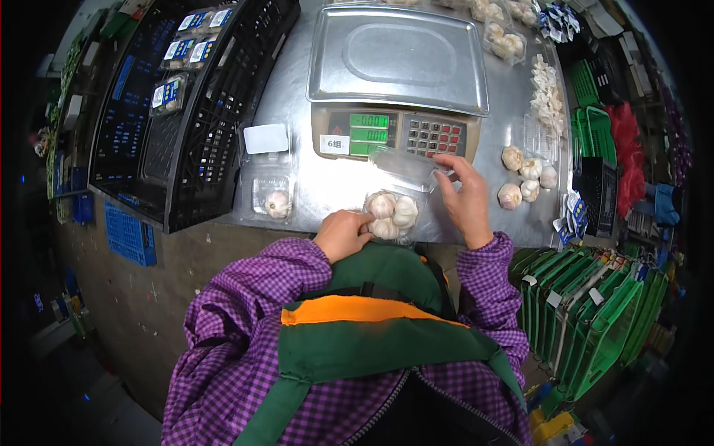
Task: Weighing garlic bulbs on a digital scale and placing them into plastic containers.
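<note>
In front of me a clear plastic clamshell box stands with its lid raised, at the table's near edge. Three garlic bulbs sit together in its base. My left hand grips the base's left side, fingertips close against the bulbs. Thumb and fingers of my right hand pinch the right end of the lid. Just beyond the box is a digital weighing scale, its metal pan bare and its green display lit. Another open clamshell, holding one garlic bulb, lies to the left.
A black plastic crate at left holds several labelled packs. Several loose garlic bulbs and papery skins lie at right. Filled clear packs stand behind them. Green folded crates stack beside the table.
</note>
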The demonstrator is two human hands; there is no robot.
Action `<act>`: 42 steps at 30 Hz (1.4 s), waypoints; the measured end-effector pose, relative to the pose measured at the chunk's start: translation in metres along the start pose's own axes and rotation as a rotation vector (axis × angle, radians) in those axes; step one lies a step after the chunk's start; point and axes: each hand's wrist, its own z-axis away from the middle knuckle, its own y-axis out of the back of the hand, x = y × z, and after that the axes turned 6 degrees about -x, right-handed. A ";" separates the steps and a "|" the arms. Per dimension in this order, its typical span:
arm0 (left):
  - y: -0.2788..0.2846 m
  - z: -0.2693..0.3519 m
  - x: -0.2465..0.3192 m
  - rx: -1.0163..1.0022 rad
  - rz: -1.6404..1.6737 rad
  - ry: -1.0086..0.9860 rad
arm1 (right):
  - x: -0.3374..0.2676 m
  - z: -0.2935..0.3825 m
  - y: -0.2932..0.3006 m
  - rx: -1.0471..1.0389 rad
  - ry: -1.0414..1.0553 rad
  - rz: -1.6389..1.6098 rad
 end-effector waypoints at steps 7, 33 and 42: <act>-0.003 -0.010 -0.002 -0.184 -0.190 0.044 | -0.010 0.021 -0.013 0.216 0.119 0.250; 0.062 0.074 -0.055 -0.172 0.036 0.212 | -0.004 0.070 -0.024 -0.128 -0.315 -1.090; 0.038 0.025 0.037 -0.257 1.352 0.040 | -0.057 0.063 -0.035 -0.239 -0.105 -0.760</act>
